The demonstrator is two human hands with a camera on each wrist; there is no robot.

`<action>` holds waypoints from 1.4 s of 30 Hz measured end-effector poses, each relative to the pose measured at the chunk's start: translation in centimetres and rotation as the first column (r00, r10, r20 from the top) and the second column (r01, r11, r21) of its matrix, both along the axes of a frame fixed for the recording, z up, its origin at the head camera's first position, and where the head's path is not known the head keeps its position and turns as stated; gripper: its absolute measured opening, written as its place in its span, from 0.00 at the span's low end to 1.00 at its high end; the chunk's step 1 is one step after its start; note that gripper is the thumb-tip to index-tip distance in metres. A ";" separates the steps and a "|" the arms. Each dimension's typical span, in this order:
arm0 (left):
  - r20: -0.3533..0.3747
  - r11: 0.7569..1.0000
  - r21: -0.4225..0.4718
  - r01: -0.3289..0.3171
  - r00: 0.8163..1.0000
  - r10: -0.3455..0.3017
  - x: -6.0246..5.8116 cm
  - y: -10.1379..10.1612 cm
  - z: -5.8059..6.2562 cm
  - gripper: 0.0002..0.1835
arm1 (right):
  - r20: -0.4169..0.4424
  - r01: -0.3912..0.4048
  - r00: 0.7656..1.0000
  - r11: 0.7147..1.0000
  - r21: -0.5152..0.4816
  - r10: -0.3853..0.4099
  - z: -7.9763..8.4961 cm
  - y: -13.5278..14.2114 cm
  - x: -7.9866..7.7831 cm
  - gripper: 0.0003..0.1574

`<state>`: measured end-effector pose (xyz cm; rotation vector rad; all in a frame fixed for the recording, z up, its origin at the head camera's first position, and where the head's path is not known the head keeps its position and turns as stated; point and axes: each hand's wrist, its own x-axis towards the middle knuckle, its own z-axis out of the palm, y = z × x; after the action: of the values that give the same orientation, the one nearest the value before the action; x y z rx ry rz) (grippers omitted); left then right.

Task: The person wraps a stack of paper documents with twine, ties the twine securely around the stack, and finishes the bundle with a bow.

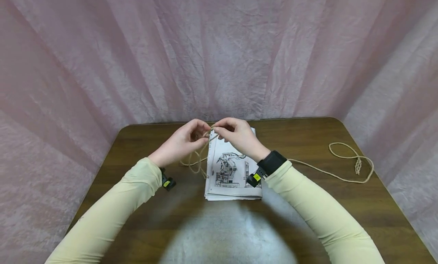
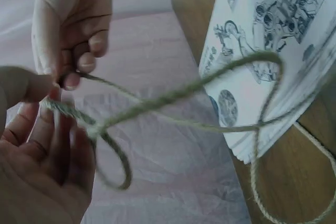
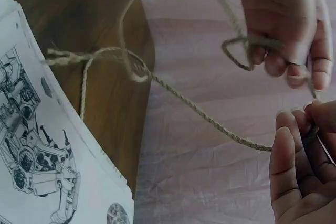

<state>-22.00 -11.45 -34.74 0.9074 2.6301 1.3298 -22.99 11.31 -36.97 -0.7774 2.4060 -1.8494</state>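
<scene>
In the head view both hands meet over the far left corner of a stack of printed sheets (image 1: 233,193). My left hand (image 1: 183,140) pinches a tan twine rope (image 2: 173,97) between thumb and fingers; a small loop of it hangs below those fingers in the left wrist view. My right hand (image 1: 241,136), its fingertips close to the left ones, pinches the same rope (image 3: 210,119). Slack rope dangles from the hands in loose curves, and a frayed, knotted end (image 3: 65,57) shows beside the sheets in the right wrist view.
The brown wooden table (image 1: 143,218) has a pink curtain (image 1: 232,55) along its back and sides. More rope (image 1: 321,168) runs out to the right across the table, ending in a knotted twist (image 1: 357,166). A line drawing of machinery (image 1: 227,171) covers the top sheet.
</scene>
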 end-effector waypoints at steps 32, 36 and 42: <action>0.069 0.912 -0.292 -0.289 0.944 0.322 -1.8 -5.4 -8.6 0.07 | -0.005 0.366 0.910 0.807 -0.464 -0.415 7.7 12.8 -2.7 0.10; 0.077 0.915 -0.293 -0.277 0.947 0.312 -1.8 -6.7 -8.3 0.07 | 0.090 0.471 0.862 0.722 -0.506 -0.499 7.1 16.4 -3.1 0.11; 0.132 0.938 -0.263 -0.226 0.955 0.267 -1.6 -7.2 -7.0 0.11 | 0.192 0.621 0.767 0.633 -0.463 -0.612 5.4 20.3 -3.7 0.12</action>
<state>-23.63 -18.60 -41.74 0.4247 2.7606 1.0337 -26.73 31.62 -31.53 0.1570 2.3662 -2.7855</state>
